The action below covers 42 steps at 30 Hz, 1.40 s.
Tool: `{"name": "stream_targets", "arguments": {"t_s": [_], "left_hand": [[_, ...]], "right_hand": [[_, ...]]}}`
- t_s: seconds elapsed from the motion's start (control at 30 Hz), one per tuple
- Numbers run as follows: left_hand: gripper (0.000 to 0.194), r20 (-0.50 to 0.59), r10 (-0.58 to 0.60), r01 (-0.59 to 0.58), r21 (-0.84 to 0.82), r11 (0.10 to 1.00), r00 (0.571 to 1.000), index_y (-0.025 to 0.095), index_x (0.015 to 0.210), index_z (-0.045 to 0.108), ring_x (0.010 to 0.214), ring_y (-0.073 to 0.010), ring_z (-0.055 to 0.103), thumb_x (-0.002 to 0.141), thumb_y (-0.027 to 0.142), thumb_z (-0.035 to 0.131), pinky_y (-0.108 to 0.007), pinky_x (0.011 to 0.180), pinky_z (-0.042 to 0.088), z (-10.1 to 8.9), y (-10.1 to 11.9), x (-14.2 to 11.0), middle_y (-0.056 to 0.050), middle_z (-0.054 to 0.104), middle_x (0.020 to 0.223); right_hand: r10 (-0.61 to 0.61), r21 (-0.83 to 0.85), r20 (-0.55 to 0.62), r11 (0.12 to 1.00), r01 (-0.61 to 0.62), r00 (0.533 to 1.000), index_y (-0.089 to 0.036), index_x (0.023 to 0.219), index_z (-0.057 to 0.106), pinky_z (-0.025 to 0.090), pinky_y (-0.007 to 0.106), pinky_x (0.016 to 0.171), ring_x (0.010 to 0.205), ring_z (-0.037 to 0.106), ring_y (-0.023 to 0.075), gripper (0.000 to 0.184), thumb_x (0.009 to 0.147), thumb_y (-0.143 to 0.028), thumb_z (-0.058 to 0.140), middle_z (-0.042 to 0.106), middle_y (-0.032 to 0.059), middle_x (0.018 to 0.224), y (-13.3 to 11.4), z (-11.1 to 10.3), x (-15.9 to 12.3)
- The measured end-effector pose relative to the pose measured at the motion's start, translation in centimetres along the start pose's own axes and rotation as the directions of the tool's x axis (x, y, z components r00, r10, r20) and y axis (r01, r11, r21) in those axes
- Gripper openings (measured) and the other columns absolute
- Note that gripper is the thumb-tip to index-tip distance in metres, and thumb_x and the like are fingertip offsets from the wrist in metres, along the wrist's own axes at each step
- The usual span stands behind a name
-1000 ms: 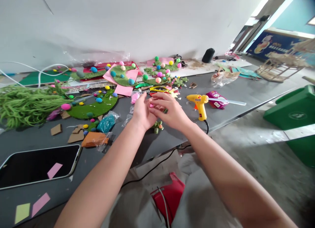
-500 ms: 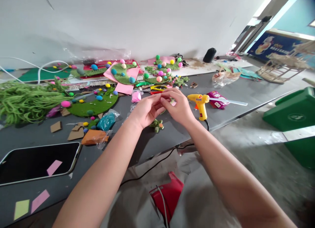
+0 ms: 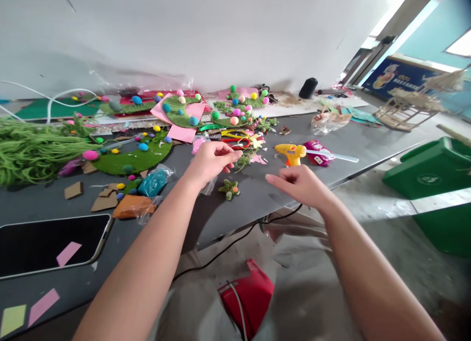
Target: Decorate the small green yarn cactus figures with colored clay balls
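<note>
My left hand [image 3: 213, 162] hovers over the middle of the table with thumb and fingertips pinched together; whatever they hold is too small to make out. Thin green strands [image 3: 243, 162] show just beyond the fingertips. Below it lies a small green knitted piece with little pompoms [image 3: 229, 189]. My right hand [image 3: 303, 184] is at the yellow glue gun [image 3: 291, 151], covering its handle. Its thumb sticks out to the left, while the other fingers are largely hidden, so I cannot tell whether they grip the handle. The gun lies on its side with a clear glue stick [image 3: 342, 156] out of its back.
Red-handled scissors [image 3: 239, 143] and yellow-handled ones [image 3: 232, 134] lie beyond my left hand. Green leaf shapes with pompoms [image 3: 136, 157], green yarn [image 3: 33, 152], a phone [image 3: 55, 243] and a purple packet [image 3: 318, 153] share the table. A black cord [image 3: 235, 250] hangs at the front edge.
My hands were together over the table; now they are apart. The right hand has moved right and down to the glue gun's handle. The view has shifted slightly.
</note>
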<state>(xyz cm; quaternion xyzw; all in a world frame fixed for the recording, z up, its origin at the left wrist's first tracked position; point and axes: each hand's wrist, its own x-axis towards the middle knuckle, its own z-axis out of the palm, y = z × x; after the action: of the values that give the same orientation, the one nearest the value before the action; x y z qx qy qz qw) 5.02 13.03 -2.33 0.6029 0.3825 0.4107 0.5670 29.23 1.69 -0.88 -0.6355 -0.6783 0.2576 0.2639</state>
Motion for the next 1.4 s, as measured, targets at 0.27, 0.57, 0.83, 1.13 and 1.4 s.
{"name": "stream_targets", "arguments": {"t_s": [0.27,0.57,0.83,1.13,1.4], "left_hand": [[0.009,0.029,-0.061,0.054,0.185,0.981,0.998,0.015,0.089,0.079,0.072,-0.0152,0.068,0.082,0.021,0.080,-0.023,0.062,0.054,-0.4,0.6,0.2,-0.007,0.075,0.082],[0.020,0.002,-0.102,0.100,0.201,0.974,0.995,0.015,0.088,0.072,0.062,-0.0133,0.065,0.092,0.035,0.070,-0.024,0.053,0.050,-0.6,0.9,0.2,-0.009,0.075,0.084],[0.025,-0.067,-0.092,0.103,0.190,0.976,0.994,0.015,0.093,0.066,0.072,-0.0151,0.069,0.074,0.015,0.082,-0.025,0.060,0.053,-1.2,1.1,0.3,-0.008,0.075,0.087],[0.017,0.004,-0.090,0.086,0.229,0.970,0.996,0.015,0.089,0.071,0.067,-0.0127,0.067,0.090,0.032,0.072,-0.026,0.060,0.051,-1.1,1.3,0.2,-0.009,0.077,0.085],[0.017,0.045,-0.134,0.116,0.288,0.951,0.990,0.016,0.088,0.071,0.068,-0.0142,0.068,0.087,0.033,0.076,-0.028,0.061,0.050,-1.1,1.5,-0.1,-0.009,0.077,0.086]], "right_hand": [[0.220,-0.082,-0.430,0.957,-0.280,0.876,-0.021,0.074,0.066,0.035,0.031,0.057,0.063,0.047,0.0155,0.052,0.076,-0.072,0.073,0.056,0.0012,0.069,6.3,-3.3,0.9],[0.364,0.322,-0.322,0.910,-0.261,0.874,-0.018,0.088,0.070,0.040,0.031,0.060,0.066,0.053,0.0159,0.030,0.078,-0.046,0.076,0.066,0.0048,0.079,4.1,-1.4,2.3],[0.069,0.333,0.367,0.922,-0.200,0.928,-0.018,0.089,0.073,0.040,0.028,0.060,0.066,0.053,0.0127,0.042,0.094,-0.059,0.065,0.070,0.0063,0.088,1.0,-0.7,0.3],[0.013,0.229,0.379,0.968,-0.107,0.925,-0.018,0.071,0.059,0.040,0.026,0.059,0.062,0.051,0.0110,0.055,0.095,-0.067,0.056,0.059,0.0002,0.069,0.5,0.5,1.4],[0.064,0.122,0.369,0.986,-0.116,0.927,-0.019,0.065,0.055,0.039,0.027,0.055,0.055,0.046,0.0101,0.060,0.092,-0.073,0.056,0.055,-0.0013,0.061,0.2,0.5,1.2]]}}
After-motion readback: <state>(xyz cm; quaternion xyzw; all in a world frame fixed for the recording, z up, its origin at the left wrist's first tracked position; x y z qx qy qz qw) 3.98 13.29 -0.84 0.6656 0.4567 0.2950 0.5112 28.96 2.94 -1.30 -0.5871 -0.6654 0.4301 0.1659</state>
